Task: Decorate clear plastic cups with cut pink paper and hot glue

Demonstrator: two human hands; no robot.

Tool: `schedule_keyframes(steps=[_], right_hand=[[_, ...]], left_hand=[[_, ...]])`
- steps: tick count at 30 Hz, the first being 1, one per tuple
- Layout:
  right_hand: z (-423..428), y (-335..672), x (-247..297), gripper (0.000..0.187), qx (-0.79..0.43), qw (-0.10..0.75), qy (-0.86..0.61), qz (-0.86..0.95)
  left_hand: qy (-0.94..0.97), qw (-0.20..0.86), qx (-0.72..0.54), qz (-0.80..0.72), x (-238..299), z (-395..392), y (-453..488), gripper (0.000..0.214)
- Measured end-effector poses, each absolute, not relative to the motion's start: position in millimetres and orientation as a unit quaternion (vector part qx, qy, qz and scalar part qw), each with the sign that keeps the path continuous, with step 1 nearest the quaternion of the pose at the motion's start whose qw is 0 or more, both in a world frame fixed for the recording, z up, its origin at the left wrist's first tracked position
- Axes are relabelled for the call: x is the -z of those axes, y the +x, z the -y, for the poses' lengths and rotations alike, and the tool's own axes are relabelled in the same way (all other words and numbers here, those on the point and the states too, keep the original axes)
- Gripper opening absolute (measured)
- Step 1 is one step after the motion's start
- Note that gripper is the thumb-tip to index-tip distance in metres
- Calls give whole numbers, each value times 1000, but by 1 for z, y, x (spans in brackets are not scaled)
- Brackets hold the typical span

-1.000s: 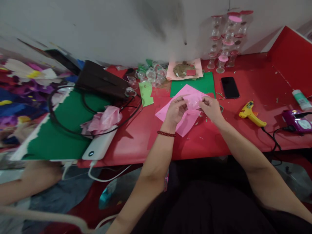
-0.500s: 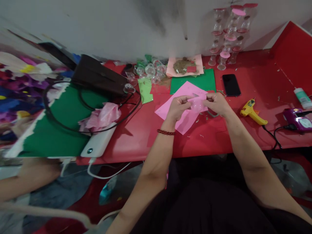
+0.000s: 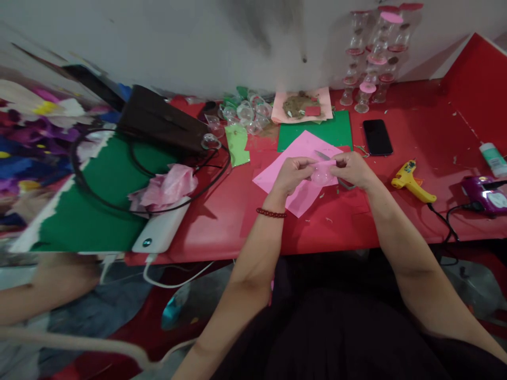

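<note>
Both hands meet over a pink paper sheet (image 3: 303, 192) on the red table (image 3: 222, 221). My left hand (image 3: 291, 174) and my right hand (image 3: 350, 169) each pinch a side of a small clear plastic dome (image 3: 321, 173) held just above the sheet. A beaded bracelet sits on my left wrist. A scissor blade (image 3: 321, 155) pokes out past the dome, and a handle shows under my right hand. A green sheet (image 3: 317, 137) lies behind the pink one.
A black phone (image 3: 377, 136), a yellow glue gun (image 3: 412, 183), a purple device (image 3: 485, 193) and a glue bottle (image 3: 492, 159) lie to the right. Clear cups (image 3: 245, 113) and stacked cups (image 3: 368, 58) stand at the back. At the left are a green board (image 3: 99, 211), crumpled pink paper (image 3: 168, 190), cables and another person's arm (image 3: 43, 290).
The clear dome has been lifted slightly and turned between the fingers. The scissor blade now shows behind it. The camera view shifted a little.
</note>
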State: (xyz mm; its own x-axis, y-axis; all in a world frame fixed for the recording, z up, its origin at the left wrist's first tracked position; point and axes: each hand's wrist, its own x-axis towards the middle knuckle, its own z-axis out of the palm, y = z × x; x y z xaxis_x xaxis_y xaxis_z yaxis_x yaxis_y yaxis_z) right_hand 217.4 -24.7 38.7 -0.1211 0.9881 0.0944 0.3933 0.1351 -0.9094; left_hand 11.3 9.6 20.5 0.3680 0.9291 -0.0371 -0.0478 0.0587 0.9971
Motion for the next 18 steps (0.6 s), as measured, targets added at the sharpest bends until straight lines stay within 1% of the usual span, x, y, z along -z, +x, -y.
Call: schedule_keyframes(steps=[5,13,18], right_hand=[[24,215,-38,4,-416,395,-526,628],[25,211,-38,4,-410,394,-528,631],[29,207,-39,12,-387,387,-529,649]], left_hand=[[582,594,-396,-389,-19,-9,14,19],[596,572,-411,-386,-19,-7,19,19],[561,581,-426,-408,-21,-4,23,33]])
